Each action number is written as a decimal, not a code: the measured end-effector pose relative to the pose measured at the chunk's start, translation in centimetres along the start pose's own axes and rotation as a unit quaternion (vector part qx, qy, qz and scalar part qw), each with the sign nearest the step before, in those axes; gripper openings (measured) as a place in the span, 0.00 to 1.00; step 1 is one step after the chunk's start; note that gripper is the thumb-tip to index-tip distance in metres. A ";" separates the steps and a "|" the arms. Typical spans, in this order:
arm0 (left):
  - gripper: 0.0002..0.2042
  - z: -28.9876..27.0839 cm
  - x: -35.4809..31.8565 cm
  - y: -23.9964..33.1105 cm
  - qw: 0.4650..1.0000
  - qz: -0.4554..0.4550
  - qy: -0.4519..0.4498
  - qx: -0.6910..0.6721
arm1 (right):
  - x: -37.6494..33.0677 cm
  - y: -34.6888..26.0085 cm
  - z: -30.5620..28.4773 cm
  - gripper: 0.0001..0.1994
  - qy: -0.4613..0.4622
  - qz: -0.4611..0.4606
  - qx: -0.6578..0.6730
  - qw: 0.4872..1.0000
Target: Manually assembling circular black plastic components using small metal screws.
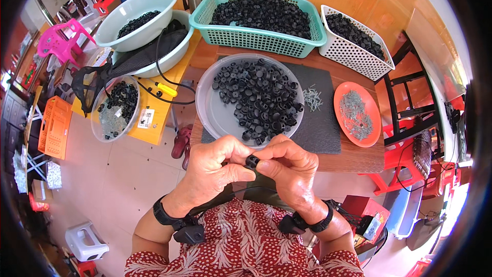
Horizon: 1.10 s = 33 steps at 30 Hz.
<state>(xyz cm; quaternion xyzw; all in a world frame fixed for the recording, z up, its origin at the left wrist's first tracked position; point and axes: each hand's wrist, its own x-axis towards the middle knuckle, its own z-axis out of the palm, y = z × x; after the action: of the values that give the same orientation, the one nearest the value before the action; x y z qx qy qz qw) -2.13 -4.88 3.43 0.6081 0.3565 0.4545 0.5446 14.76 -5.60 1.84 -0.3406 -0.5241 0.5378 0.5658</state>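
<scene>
Between the fingertips of both hands is a small round black plastic part (251, 162), held just in front of the table's near edge. My left hand (215, 166) pinches it from the left, and my right hand (289, 166) grips it with thumb and finger from the right. Just beyond my hands stands a clear round basin (218, 110) heaped on its right side with similar black parts (261, 95). A small pile of metal pins or screws (312, 98) lies on the dark grey mat (322, 128), and more fill an orange plate (376, 128) farther right.
A green basket (256, 45) and a white basket (353, 61), both full of black parts, line the table's back. To the left, light basins (105, 38), a clear tub (134, 115) and a yellow tool (166, 90) crowd a yellow surface. Red stools (400, 159) stand at the right.
</scene>
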 end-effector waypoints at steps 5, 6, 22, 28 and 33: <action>0.11 -0.7 0.8 -0.8 1.000 0.002 -0.027 -0.001 | 0.6 -0.3 -0.4 0.10 -0.024 -0.040 -0.086 0.995; 0.11 -0.7 1.0 -0.9 0.999 0.010 -0.032 -0.002 | 0.8 -0.3 -0.5 0.10 -0.022 -0.039 -0.086 0.995; 0.15 0.2 4.7 -1.9 0.953 0.194 -0.023 0.231 | 2.0 0.4 -1.3 0.09 0.059 0.042 0.001 0.997; 0.13 0.8 4.9 -2.4 0.994 -0.066 0.035 -0.080 | 3.0 0.4 -2.9 0.15 -0.032 -0.072 -0.102 0.992; 0.12 1.3 6.3 -1.8 0.974 -0.138 0.063 -0.167 | 3.9 0.3 -2.9 0.19 -0.007 -0.136 -0.176 0.975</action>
<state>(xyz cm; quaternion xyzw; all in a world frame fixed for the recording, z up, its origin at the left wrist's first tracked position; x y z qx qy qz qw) 1.32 0.76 2.74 0.4237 0.3894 0.4654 0.6725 16.98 -1.29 1.79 -0.3570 -0.6555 0.3577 0.5612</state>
